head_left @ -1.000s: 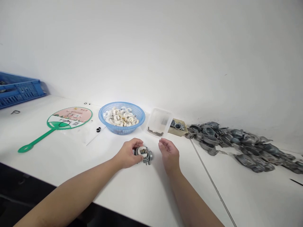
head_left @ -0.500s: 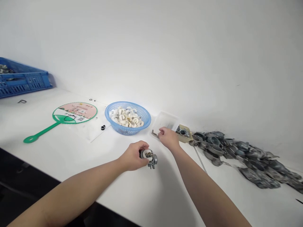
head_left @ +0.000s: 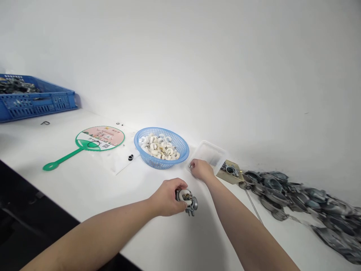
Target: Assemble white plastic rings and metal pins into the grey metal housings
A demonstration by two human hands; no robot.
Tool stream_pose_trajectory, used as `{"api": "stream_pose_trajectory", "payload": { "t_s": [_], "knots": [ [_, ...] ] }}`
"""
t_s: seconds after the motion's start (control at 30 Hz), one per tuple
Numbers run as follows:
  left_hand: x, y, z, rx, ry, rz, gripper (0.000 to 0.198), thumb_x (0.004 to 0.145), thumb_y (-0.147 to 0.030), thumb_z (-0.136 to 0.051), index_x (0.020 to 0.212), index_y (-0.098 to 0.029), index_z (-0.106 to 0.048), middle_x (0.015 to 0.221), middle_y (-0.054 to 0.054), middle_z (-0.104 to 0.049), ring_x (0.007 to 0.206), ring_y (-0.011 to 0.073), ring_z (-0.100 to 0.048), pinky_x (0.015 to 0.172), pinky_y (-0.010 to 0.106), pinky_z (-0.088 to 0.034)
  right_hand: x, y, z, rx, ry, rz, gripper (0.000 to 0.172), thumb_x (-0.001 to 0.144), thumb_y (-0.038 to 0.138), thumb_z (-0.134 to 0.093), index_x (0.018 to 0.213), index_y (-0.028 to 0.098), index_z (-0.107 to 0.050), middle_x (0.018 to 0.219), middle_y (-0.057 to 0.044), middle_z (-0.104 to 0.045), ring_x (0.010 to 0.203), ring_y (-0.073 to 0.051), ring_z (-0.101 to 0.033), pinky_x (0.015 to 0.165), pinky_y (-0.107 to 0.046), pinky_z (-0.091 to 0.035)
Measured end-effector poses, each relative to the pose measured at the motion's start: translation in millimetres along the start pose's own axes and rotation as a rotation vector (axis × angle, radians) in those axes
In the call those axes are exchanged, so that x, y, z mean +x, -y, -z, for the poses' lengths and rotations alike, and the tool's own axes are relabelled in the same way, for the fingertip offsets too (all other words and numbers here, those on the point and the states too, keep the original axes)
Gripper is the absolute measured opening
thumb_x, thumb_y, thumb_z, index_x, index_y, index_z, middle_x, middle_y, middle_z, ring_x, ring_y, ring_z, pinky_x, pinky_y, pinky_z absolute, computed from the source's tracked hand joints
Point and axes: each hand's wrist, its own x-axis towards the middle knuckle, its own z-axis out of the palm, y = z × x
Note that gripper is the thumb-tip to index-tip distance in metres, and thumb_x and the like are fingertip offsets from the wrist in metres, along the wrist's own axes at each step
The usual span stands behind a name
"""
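My left hand [head_left: 169, 197] is wrapped round a carburetor body [head_left: 192, 205], grey metal with a white plastic float [head_left: 184, 194] and brass-coloured bits on top. It is held above the white tabletop. Farther back, my right hand [head_left: 201, 170] reaches into the near left corner of a clear plastic tray [head_left: 213, 152]. Its fingers are pinched at a small metal part [head_left: 191, 166], mostly hidden by the fingertips. A blue basket [head_left: 158, 162] full of white plastic floats [head_left: 159, 146] stands left of the tray.
Right of the tray sit a yellowish box [head_left: 229, 177] of metal parts and a heap of grey metal bowls [head_left: 304, 203]. A thin rod [head_left: 254, 205] lies nearby. On the left are a green-rimmed hand fan [head_left: 105, 137], small black rings [head_left: 130, 157] and a blue crate [head_left: 42, 103].
My view has swung left, so things appear farther right and lower. The right fingers have closed over the small metal part in the tray's corner. My left hand keeps its hold on the carburetor body.
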Motion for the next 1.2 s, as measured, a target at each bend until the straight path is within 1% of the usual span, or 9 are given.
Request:
{"api": "stream_pose_trajectory", "payload": {
  "t_s": [0.27, 0.4, 0.57, 0.7, 0.87, 1.03, 1.2],
  "knots": [
    [1, -6, 3.6, 0.052, -0.013, 0.002, 0.036, 0.056, -0.016, -0.065, 0.091, -0.018, -0.057, 0.078, 0.000, -0.059, 0.061, 0.0110, -0.047, 0.055, 0.023, -0.040, -1, 1, 2, -0.044, 0.034, 0.026, 0.031, 0.069, 0.016, -0.052, 0.094, 0.025, -0.067, 0.095, -0.007, -0.067, 0.084, -0.023, -0.060, 0.062, -0.027, -0.037],
    [1, -6, 4.8, 0.055, 0.003, 0.000, 0.035, 0.056, -0.017, -0.065, 0.089, -0.018, -0.057, 0.079, 0.000, -0.060, 0.062, 0.0105, -0.048, 0.054, 0.022, -0.040, 2, 0, 2, -0.035, 0.051, 0.066, 0.029, 0.069, 0.014, -0.053, 0.092, 0.022, -0.067, 0.092, -0.007, -0.067, 0.079, -0.020, -0.060, 0.060, -0.024, -0.036],
    [2, -5, 5.9, 0.057, 0.017, 0.032, 0.037, 0.056, -0.018, -0.065, 0.092, -0.020, -0.057, 0.082, -0.001, -0.060, 0.065, 0.0106, -0.050, 0.055, 0.021, -0.042, 2, -1, 3, -0.011, 0.062, 0.122, 0.027, 0.069, 0.012, -0.053, 0.092, 0.019, -0.067, 0.085, -0.006, -0.068, 0.075, -0.017, -0.059, 0.060, -0.022, -0.035],
    [2, -4, 6.2, 0.069, 0.018, 0.038, 0.039, 0.056, -0.019, -0.065, 0.094, -0.020, -0.057, 0.082, -0.001, -0.060, 0.065, 0.0112, -0.051, 0.055, 0.021, -0.042, 2, -3, 3, 0.006, 0.042, 0.135, 0.028, 0.070, 0.012, -0.052, 0.092, 0.018, -0.068, 0.085, -0.006, -0.069, 0.074, -0.017, -0.060, 0.061, -0.023, -0.036],
    [2, -4, 6.0, 0.072, 0.017, 0.028, 0.038, 0.056, -0.019, -0.064, 0.093, -0.019, -0.057, 0.082, -0.001, -0.061, 0.065, 0.0114, -0.051, 0.053, 0.021, -0.042, 5, -7, 1, 0.035, 0.008, 0.136, 0.028, 0.071, 0.013, -0.052, 0.091, 0.020, -0.069, 0.088, -0.005, -0.070, 0.079, -0.018, -0.061, 0.065, -0.023, -0.038],
    [2, -5, 5.3, 0.066, 0.006, 0.012, 0.037, 0.055, -0.019, -0.064, 0.092, -0.019, -0.057, 0.081, -0.001, -0.061, 0.065, 0.0116, -0.052, 0.054, 0.021, -0.042, 7, -10, -2, 0.060, -0.021, 0.118, 0.028, 0.072, 0.015, -0.052, 0.091, 0.022, -0.071, 0.088, -0.003, -0.071, 0.081, -0.018, -0.063, 0.067, -0.024, -0.041],
    [2, -5, 5.2, 0.066, 0.001, 0.009, 0.037, 0.054, -0.018, -0.064, 0.091, -0.019, -0.057, 0.081, -0.001, -0.061, 0.064, 0.0115, -0.052, 0.053, 0.021, -0.042, 5, -10, 7, 0.086, -0.076, 0.098, 0.027, 0.074, 0.017, -0.051, 0.089, 0.022, -0.072, 0.090, -0.005, -0.071, 0.085, -0.021, -0.064, 0.073, -0.027, -0.044]
  ]
}}
